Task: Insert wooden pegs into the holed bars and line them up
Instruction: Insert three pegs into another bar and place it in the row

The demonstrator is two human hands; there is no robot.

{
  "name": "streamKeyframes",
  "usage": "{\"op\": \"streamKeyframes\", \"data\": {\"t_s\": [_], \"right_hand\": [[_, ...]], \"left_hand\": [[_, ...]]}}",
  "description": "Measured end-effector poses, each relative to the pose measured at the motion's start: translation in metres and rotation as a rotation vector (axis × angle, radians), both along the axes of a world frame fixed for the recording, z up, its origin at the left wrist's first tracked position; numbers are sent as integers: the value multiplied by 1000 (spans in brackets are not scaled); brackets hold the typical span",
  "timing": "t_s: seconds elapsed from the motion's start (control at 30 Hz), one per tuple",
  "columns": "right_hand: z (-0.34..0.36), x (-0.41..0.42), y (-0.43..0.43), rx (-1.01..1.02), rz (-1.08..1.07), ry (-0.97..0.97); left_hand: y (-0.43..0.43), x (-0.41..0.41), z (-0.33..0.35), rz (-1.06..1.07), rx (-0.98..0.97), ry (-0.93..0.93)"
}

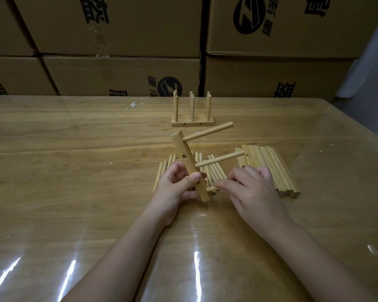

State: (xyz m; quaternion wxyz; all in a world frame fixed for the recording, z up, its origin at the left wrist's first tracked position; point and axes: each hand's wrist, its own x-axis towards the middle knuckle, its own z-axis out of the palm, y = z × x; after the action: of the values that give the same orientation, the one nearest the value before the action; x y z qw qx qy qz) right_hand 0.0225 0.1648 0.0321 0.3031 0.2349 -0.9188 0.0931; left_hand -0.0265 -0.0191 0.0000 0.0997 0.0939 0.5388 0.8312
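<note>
My left hand (pixel 176 185) grips a holed wooden bar (pixel 187 161), held tilted above the table. Two pegs stick out of the bar to the right, an upper peg (pixel 207 131) and a middle peg (pixel 219 159). My right hand (pixel 252 188) pinches a third peg (pixel 212 188) whose tip is at the bar's lower end. Loose pegs (pixel 214 173) lie in a pile under my hands. A stack of bare holed bars (pixel 273 166) lies to the right. Finished bars with upright pegs (pixel 192 122) stand lined up farther back.
The wooden table (pixel 74 149) has a glossy clear cover. A wall of cardboard boxes (pixel 118 73) stands right behind its far edge. A small white scrap (pixel 134 105) lies at the back, left of the finished bars.
</note>
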Motion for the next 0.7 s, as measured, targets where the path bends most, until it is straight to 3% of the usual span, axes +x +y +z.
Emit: {"op": "streamKeyframes", "data": {"t_s": [0.7], "right_hand": [[6,4,-3,54,-17,-54]], "left_hand": [[-1,1,0,-33,-8,-5]]}}
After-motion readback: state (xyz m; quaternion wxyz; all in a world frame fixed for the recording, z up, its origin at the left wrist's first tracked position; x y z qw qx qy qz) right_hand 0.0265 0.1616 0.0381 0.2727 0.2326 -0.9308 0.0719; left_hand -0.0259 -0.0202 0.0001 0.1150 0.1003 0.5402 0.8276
